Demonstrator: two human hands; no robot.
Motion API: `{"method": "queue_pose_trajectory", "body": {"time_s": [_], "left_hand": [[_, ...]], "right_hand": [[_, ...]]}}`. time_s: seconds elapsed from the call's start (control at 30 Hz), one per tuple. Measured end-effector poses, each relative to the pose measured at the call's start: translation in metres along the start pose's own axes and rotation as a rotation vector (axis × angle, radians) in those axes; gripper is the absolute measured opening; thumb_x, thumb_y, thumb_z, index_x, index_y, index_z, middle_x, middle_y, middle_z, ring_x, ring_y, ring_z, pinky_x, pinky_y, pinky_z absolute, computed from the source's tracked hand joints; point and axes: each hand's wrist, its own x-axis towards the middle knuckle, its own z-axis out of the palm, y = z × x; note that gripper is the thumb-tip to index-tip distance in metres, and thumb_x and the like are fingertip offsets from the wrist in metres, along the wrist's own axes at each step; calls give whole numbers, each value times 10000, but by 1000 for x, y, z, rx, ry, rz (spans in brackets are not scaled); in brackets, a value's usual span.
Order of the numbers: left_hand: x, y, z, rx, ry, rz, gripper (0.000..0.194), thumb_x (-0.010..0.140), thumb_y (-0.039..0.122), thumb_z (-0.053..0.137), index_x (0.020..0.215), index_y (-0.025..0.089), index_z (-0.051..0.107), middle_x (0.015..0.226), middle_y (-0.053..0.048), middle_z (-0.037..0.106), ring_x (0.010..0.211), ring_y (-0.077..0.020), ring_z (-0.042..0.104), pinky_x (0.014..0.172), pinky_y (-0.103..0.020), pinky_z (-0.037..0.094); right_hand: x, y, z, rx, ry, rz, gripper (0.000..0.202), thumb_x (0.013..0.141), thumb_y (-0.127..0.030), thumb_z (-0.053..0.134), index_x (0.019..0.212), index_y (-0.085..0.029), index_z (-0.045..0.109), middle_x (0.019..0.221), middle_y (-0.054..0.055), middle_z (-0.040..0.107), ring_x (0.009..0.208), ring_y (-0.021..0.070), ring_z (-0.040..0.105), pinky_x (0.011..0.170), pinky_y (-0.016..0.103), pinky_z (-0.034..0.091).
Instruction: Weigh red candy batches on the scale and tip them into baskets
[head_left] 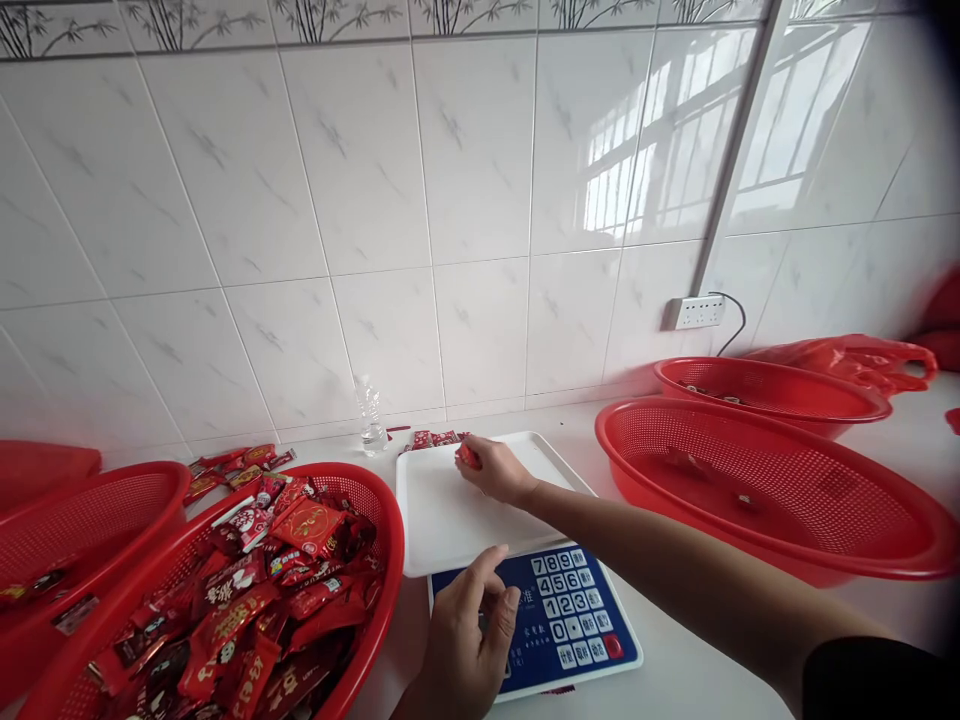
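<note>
My right hand (495,470) reaches over the white weighing tray (442,520) of a digital scale. It is closed on a small red-wrapped candy (469,456), partly covered by the fingers. My left hand (471,625) hovers over the left part of the scale's blue keypad (574,605), hiding some of it. Its fingers are bent and apart, with nothing seen in them. To the left of the scale stands a red mesh basket (397,540), heaped with red-wrapped candies (240,600). More wrapped candies (435,439) lie just behind the tray.
At right stand a large red basket (787,450) with a small piece in it and another red basket (757,372) behind. A clear bottle (370,415) is near the tiled wall. A power strip (696,312) hangs there. Another red basket (142,490) sits far left.
</note>
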Motion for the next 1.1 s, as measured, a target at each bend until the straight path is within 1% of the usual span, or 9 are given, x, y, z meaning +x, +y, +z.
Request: {"method": "queue_pose_trajectory", "body": {"time_s": [0.13,0.3,0.47,0.57,0.67,0.83,0.9,0.97,1.1], "left_hand": [[0,0,1,15,21,42,313,910,198,439,1222,192,467,713,2,607,613,-105,588,624,-196,497],[-1,1,1,33,35,74,319,904,177,450,1222,205,461,725,4,606,629,-101,588,629,-188,493],[-1,3,0,51,10,58,315,910,186,452,1222,229,459,741,15,608,661,-98,592,664,-193,495],[0,2,0,53,-2,55,313,913,192,451,1223,232,459,744,18,611,668,-98,592,673,-195,496],[0,2,0,60,-7,55,295,914,200,449,1207,223,477,749,12,615,670,-102,594,673,-199,498],[0,5,0,69,-30,59,272,916,215,443,1182,215,500,728,9,615,638,-106,594,631,-202,494],[0,5,0,72,-34,57,268,915,216,446,1176,220,505,732,9,617,642,-106,598,634,-203,494],[0,3,1,77,-30,63,265,913,222,450,1171,224,511,736,6,620,652,-108,604,641,-205,496],[1,-2,6,82,8,103,241,917,261,441,1133,220,540,701,3,618,606,-109,600,583,-191,488]], "right_hand": [[2,5,-25,41,26,145,135,839,-313,398,753,-215,435,667,-23,536,567,102,475,513,218,353],[-7,12,-39,-14,-115,245,123,778,-314,493,710,-211,491,657,-5,586,538,117,521,488,229,358],[-20,11,-27,-153,-198,229,244,765,-433,525,743,-205,608,953,82,628,903,236,558,707,317,409],[-25,7,-15,-204,-208,218,383,824,-517,411,887,-221,645,1163,105,571,1154,303,418,877,427,353],[-27,5,-5,-227,-225,223,497,832,-593,339,1077,-251,603,1356,98,434,1265,325,296,967,545,245],[-22,11,2,-238,-299,214,722,752,-698,388,1364,-317,354,1524,78,129,1372,372,-30,989,666,58],[-17,17,2,-243,-323,215,806,717,-720,426,1404,-326,279,1535,92,59,1363,400,-85,975,685,27],[-12,22,0,-247,-339,212,839,700,-721,454,1410,-311,277,1523,131,90,1360,424,-40,966,690,49],[-9,23,-2,-250,-321,134,675,748,-658,459,1295,-263,468,1413,154,338,1308,379,244,984,579,204]]}}
